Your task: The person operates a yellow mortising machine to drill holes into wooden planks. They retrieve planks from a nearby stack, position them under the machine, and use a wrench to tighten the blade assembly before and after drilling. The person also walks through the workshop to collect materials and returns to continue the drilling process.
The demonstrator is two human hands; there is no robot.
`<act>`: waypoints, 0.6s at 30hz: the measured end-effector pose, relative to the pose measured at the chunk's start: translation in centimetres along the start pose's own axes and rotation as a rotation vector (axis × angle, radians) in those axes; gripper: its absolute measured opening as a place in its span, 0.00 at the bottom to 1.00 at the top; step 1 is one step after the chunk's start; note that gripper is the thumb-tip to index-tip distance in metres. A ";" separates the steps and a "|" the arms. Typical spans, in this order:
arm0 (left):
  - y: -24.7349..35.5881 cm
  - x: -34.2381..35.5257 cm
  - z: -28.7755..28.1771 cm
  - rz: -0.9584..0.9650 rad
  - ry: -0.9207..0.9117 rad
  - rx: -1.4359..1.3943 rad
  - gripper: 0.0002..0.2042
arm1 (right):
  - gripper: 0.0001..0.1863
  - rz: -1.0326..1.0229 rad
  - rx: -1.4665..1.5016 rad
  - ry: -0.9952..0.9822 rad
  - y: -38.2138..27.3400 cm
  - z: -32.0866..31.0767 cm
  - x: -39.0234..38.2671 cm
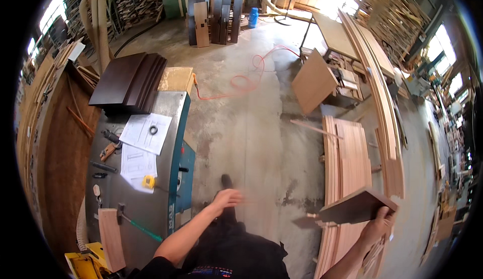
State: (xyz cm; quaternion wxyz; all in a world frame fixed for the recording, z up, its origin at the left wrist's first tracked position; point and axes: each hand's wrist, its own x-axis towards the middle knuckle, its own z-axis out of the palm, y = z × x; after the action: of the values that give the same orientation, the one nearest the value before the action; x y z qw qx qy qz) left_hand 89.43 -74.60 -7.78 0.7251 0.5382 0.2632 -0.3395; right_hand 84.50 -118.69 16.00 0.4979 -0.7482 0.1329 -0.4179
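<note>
My right hand (378,226) grips the edge of a dark brown wooden board (358,204). That board is held tilted above a stack of light wood planks (352,150) on my right. In front of my body, my left hand (227,200) hovers over the floor and holds nothing that I can see. Its fingers are loosely stretched to the right and a little blurred.
On my left stands a metal-topped machine table (168,123) with a pile of dark boards (128,82), drawings (146,133), a yellow tape measure (148,182) and a green-handled hammer (141,228). A red hose (221,96) crosses the floor. Long planks (375,82) lie at right.
</note>
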 end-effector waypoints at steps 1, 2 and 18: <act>1.7 1.7 -2.4 0.040 0.051 -0.005 0.17 | 0.18 0.015 -0.146 -0.042 1.1 3.6 1.2; 3.0 3.3 -4.9 0.061 0.095 -0.042 0.17 | 0.16 0.008 -0.173 -0.119 2.2 6.7 2.6; 52.7 34.7 -10.0 0.461 0.118 0.163 0.15 | 0.09 0.296 -0.306 -0.090 10.5 50.0 26.2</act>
State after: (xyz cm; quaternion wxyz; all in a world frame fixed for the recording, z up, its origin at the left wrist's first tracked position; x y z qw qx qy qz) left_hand 152.10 -62.28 -4.80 0.7208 0.6597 0.1472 -0.1534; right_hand 140.74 -108.04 12.20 0.4400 -0.8052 0.2810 -0.2815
